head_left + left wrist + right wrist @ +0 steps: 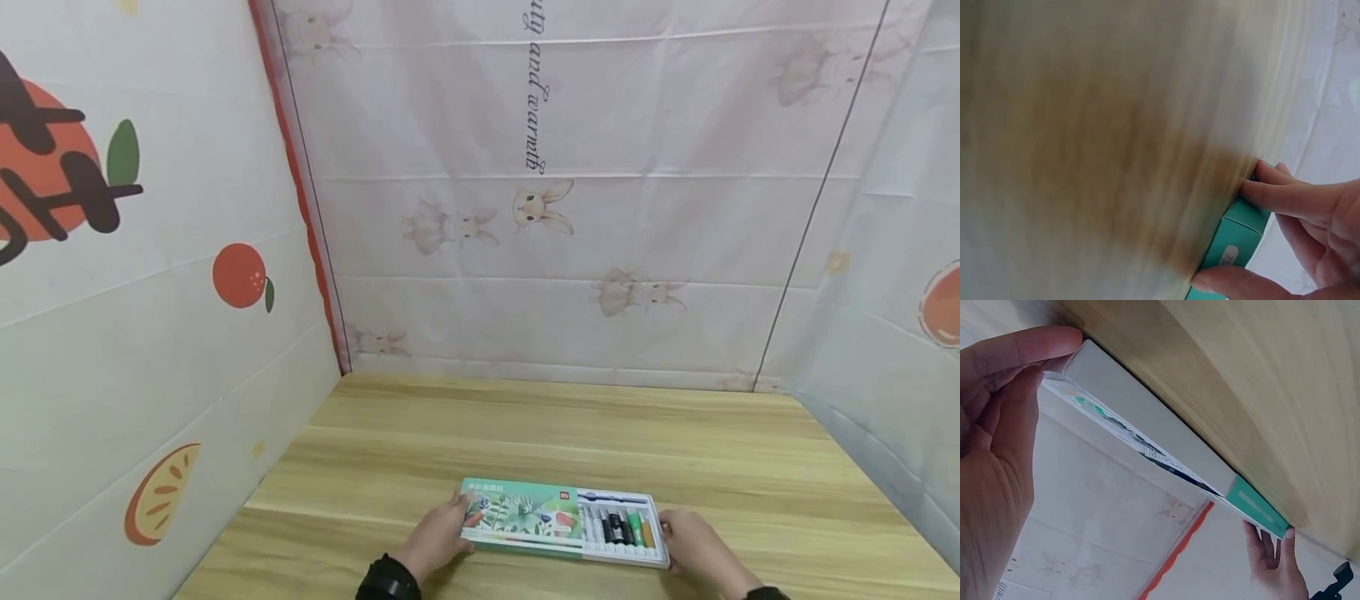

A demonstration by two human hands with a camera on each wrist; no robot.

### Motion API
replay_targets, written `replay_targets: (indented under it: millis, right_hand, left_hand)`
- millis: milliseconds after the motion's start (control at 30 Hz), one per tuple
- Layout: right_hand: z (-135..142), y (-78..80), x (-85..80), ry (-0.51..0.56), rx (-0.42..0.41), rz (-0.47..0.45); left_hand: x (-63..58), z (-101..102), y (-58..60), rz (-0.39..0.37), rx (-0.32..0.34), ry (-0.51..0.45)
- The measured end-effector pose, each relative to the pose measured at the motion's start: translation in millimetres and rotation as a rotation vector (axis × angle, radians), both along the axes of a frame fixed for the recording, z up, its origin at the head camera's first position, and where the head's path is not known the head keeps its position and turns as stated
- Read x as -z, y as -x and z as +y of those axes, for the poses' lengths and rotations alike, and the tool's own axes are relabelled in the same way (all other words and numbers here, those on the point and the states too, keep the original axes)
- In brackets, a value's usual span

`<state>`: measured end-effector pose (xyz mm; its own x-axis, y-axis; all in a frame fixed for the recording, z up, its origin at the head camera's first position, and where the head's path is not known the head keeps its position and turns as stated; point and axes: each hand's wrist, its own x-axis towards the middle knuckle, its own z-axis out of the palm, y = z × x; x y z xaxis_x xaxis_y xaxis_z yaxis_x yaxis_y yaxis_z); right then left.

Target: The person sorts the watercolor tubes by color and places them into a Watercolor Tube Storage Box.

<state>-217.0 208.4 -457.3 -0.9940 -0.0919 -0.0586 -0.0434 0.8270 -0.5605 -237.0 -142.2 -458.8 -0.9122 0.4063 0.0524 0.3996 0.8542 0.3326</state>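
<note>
A paint set box lies low over the near part of the table, its white tray [662,546] sticking out to the right of a green printed sleeve [525,512]. In the exposed part of the tray sit several paint tubes [636,529] and a dark blue paintbrush [615,498]. My left hand [442,533] grips the sleeve's left end; the left wrist view shows thumb and fingers at opposite edges of the green end [1241,234]. At the far right, my right hand [697,546] pinches the tray's end, fingers on its white side [1141,406]. The sleeve hides the tray's left part.
The wood-grain table [420,433] reaches back to a pale curtain with rabbit prints [465,317]. Fruit-printed sheets stand at the left [187,358] and right [885,358]. A dark band [388,579] is around my left wrist.
</note>
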Motion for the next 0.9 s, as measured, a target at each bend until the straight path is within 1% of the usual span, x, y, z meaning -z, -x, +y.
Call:
replay_targets:
  millis: [67,300,467,800,900]
  right_hand:
    - [-2.7,0.7,0.7,0.004,-0.001,-0.014]
    - [-10.1,1.1,0.9,0.038,-0.023,-0.017]
    - [-13.3,0.7,-0.9,0.031,-0.028,-0.029]
    - [-17.9,1.2,0.6,0.024,-0.047,0.02]
    - [-19.6,1.2,-0.1,0.02,-0.04,0.02]
  left_hand:
    - [0.3,0.2,-0.5,-0.004,0.001,-0.003]
    - [-0.6,0.7,-1.9,0.015,0.002,-0.006]
    - [-1.3,1.1,-1.2,0.017,0.002,-0.005]
    - [-1.5,1.0,-0.4,0.011,0.006,0.006]
    - [-2.1,1.2,-0.5,0.003,0.009,0.003]
